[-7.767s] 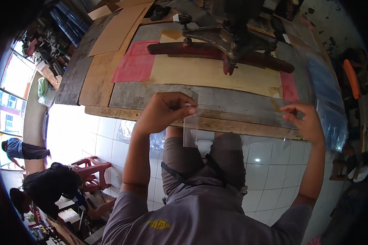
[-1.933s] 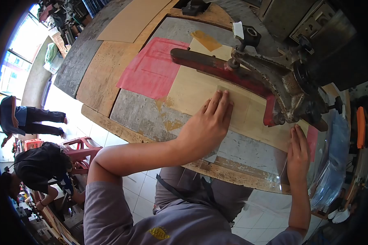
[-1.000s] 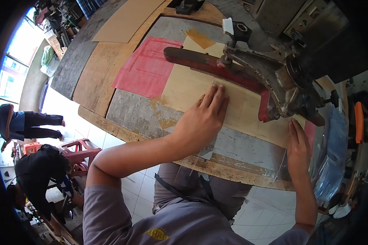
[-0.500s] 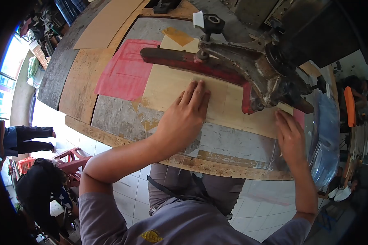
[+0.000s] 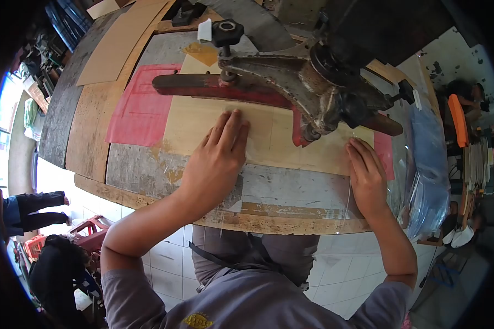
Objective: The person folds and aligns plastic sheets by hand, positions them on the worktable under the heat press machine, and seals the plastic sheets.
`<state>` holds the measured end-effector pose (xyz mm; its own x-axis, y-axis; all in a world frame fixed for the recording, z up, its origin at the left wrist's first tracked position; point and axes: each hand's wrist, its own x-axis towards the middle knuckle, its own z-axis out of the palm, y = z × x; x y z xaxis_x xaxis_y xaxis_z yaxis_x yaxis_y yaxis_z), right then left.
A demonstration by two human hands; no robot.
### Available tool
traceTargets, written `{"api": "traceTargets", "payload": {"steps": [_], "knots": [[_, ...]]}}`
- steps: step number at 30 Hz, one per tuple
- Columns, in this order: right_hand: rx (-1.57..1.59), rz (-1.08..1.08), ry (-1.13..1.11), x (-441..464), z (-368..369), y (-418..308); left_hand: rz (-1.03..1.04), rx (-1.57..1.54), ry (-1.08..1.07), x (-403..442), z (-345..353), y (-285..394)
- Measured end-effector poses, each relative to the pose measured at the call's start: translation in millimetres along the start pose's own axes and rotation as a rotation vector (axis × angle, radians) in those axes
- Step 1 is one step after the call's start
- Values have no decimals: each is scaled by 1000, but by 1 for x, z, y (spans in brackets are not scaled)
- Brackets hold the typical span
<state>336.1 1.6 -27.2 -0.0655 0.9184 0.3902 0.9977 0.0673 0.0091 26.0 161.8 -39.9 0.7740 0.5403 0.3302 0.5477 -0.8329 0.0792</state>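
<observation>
A pale yellow sheet lies on the worn grey work surface, under the long red and dark metal bar of a machine head. Fingers stretched out, my left hand rests flat on the sheet, just in front of the bar. Near the sheet's right end, my right hand has its fingers extended with the tips on the sheet, close to the bar's right part. A thin, clear edge or strand hangs by that hand; I cannot make out what it is. Pink sheets show beyond the yellow one at both sides.
The metal arm with a black knob stands over the surface. Clear bluish plastic hangs at the right edge. Brown board lies at the far left. A person's legs and a red stool are at the left.
My view has shifted, so the table and machine appear farther left. Both hands stay on the yellow sheet, with the right fingers close to its right end.
</observation>
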Motion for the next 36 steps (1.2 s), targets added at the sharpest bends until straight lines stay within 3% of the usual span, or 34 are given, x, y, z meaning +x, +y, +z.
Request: {"api": "traceTargets", "payload": {"steps": [11,17,23,29,36], "knots": [[22,-35,11,4,-1,6,7,6,0,1,2,1],[316,136,-85,11,-12,20,28,10,7,1,4,-1],[345,241,-177,23,-31,10,30,-2,11,1,6,-3],[186,83,-94,23,-28,17,13,9,61,0,5,-1],[149,50,-29,23,-37,14,14,-8,58,1,7,-2]]}}
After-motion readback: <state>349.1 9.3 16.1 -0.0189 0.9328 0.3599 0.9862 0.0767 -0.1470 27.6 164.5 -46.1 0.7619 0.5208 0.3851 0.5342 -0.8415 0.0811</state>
